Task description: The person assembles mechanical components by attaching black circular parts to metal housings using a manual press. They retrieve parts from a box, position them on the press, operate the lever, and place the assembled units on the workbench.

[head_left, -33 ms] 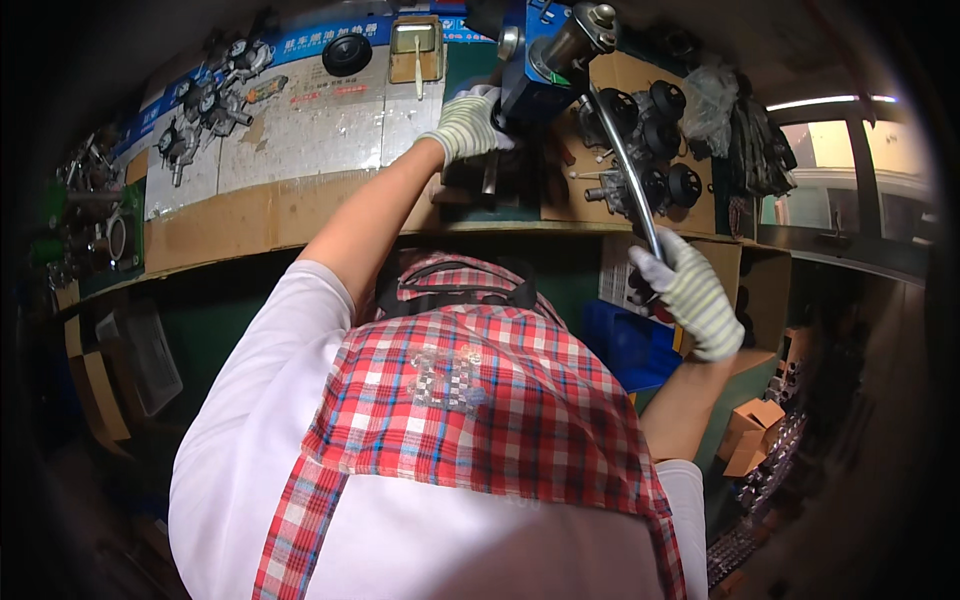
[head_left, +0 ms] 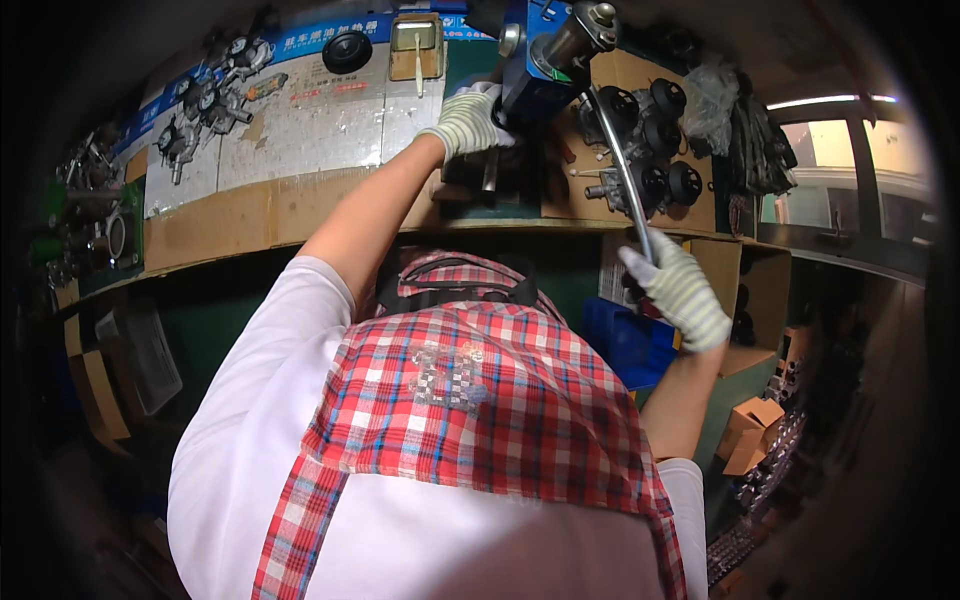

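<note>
A blue lever press (head_left: pixel 540 90) stands at the top centre of the bench, its long chrome lever (head_left: pixel 622 165) slanting down toward me on the right. My right hand (head_left: pixel 685 300), in a striped white and green glove, is closed round the lever's lower end. My left hand (head_left: pixel 468 122), gloved the same way, reaches in at the left side of the press. Its fingers curl under the press head, and what they grip there is hidden. Below that hand a short metal rod (head_left: pixel 490 172) shows.
Right of the press lie several metal parts with black round caps (head_left: pixel 655 185). Similar metal assemblies (head_left: pixel 205 105) sit at the left, near a black round cap (head_left: pixel 347 53) and a shallow tray (head_left: pixel 416 50) with a brush. A blue bin (head_left: pixel 630 345) and open carton (head_left: pixel 752 435) are lower right.
My right hand and the lever's lower end have shifted slightly to the left. The left hand stays at the press.
</note>
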`<state>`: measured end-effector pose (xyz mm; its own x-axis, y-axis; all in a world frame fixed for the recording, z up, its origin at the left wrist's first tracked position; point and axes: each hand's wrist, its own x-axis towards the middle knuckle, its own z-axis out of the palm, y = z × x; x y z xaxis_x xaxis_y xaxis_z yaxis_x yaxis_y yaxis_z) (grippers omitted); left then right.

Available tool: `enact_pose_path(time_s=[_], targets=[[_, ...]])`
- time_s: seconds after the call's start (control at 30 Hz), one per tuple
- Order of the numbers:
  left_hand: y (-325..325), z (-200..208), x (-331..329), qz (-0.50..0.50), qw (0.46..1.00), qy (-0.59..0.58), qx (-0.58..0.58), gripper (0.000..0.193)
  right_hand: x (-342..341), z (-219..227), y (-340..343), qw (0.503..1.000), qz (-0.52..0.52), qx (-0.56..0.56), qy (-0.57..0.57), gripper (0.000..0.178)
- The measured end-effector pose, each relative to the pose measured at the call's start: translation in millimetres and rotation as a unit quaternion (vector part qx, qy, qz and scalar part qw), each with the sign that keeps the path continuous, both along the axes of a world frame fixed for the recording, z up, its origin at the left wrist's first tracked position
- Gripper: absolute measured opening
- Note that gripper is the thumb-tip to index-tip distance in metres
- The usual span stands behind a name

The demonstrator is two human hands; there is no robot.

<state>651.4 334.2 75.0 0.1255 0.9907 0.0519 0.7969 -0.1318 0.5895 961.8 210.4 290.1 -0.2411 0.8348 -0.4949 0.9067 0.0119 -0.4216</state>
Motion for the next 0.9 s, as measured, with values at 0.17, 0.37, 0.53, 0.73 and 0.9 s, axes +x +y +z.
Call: enact_pose_path(time_s=[0.17, 0.37, 0.53, 0.73, 0.9], targets=[[-2.8, 14.1, 1.6, 0.005, 1.0, -0.003, -0.016, 0.084, -4.1, -143.0, -0.5, 0.993, -0.044, 0.097, -0.052, 0.04], [0.0, 12.0, 1.4, -0.01, 1.0, -0.005, -0.014, 0.082, -11.0, -199.2, 5.9, 0.976, -0.11, 0.183, -0.052, 0.035], [-3.4, 14.6, -0.8, -0.004, 1.0, -0.014, -0.002, 0.082, -29.1, -190.6, 8.7, 0.967, -0.136, 0.205, -0.07, 0.029], [-14.1, 9.0, 0.5, 0.014, 0.998, -0.002, -0.059, 0.101, -29.3, -279.2, 44.5, 0.954, -0.154, 0.251, -0.05, 0.028], [-38.3, -22.1, -14.4, 0.147, 0.899, -0.363, -0.196, 0.09, -47.1, -304.0, 78.8, 0.968, -0.185, 0.166, -0.022, 0.048]])
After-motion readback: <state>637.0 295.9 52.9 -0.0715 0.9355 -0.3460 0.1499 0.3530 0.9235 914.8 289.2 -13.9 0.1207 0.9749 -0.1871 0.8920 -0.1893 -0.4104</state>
